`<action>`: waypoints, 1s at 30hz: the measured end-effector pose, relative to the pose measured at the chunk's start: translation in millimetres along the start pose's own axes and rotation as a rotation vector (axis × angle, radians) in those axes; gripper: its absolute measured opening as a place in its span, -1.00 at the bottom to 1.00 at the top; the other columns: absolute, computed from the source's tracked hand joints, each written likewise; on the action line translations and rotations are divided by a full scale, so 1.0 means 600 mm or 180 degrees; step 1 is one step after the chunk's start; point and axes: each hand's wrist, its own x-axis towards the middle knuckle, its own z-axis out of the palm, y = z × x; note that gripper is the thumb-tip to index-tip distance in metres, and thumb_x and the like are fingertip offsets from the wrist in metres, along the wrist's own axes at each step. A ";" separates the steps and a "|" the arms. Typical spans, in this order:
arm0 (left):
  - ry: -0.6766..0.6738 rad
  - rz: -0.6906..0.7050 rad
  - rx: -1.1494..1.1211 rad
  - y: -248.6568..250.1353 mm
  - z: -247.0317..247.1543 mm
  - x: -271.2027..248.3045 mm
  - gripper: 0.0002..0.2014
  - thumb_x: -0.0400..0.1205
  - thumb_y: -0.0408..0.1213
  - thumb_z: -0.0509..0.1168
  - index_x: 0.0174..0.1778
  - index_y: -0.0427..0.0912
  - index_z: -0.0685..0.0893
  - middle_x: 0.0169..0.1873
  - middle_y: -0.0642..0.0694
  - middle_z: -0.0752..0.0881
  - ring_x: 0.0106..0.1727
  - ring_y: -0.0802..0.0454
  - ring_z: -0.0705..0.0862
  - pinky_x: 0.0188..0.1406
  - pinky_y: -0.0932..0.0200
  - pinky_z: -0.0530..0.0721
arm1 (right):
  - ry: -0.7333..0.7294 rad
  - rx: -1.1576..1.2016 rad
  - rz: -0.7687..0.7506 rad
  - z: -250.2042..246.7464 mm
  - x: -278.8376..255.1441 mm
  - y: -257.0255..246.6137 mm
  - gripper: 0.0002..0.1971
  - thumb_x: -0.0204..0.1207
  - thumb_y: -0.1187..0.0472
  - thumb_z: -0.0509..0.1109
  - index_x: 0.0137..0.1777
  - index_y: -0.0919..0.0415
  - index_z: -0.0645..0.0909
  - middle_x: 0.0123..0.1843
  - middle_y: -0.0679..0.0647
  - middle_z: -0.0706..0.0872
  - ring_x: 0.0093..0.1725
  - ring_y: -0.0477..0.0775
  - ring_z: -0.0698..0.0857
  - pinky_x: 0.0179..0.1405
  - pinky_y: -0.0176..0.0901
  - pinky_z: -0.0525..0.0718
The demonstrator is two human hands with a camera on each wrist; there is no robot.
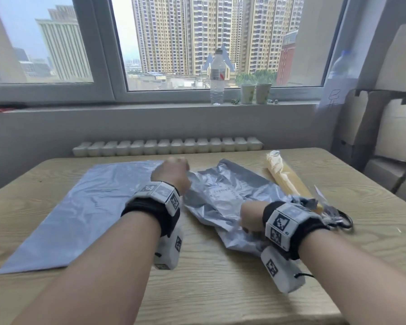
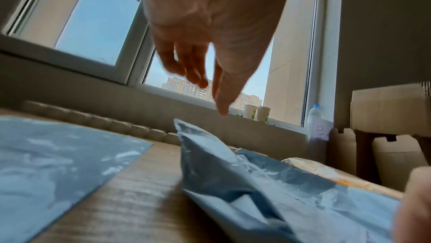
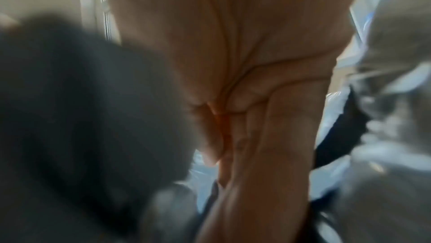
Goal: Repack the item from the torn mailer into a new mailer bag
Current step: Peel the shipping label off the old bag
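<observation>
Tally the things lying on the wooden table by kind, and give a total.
Grey mailer bags: 2, flat one, crumpled one
Yellow wrapped rolls: 1
Scissors: 1
Total: 4

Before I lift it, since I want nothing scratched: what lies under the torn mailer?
Bare table shows around the torn mailer. Its right edge nears the yellow roll. What lies beneath or inside is covered.

Wooden table [image 1: 209, 289] carries a flat grey mailer [image 1: 80, 214], a crumpled torn mailer [image 1: 223, 198], and a yellow wrapped roll [image 1: 284, 174], side by side.
</observation>
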 end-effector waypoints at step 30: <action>-0.1639 0.0076 -0.1029 -0.008 0.109 -0.019 -0.80 0.36 -0.22 0.63 -0.29 -0.11 0.72 -0.43 0.02 0.75 -0.43 0.15 0.65 -0.29 0.25 0.64 | 0.0653 0.0413 -0.0762 0.012 0.066 -0.039 -0.76 0.30 -0.01 0.60 -0.24 0.14 0.71 -0.25 0.03 0.78 -0.30 -0.05 0.66 -0.24 -0.15 0.71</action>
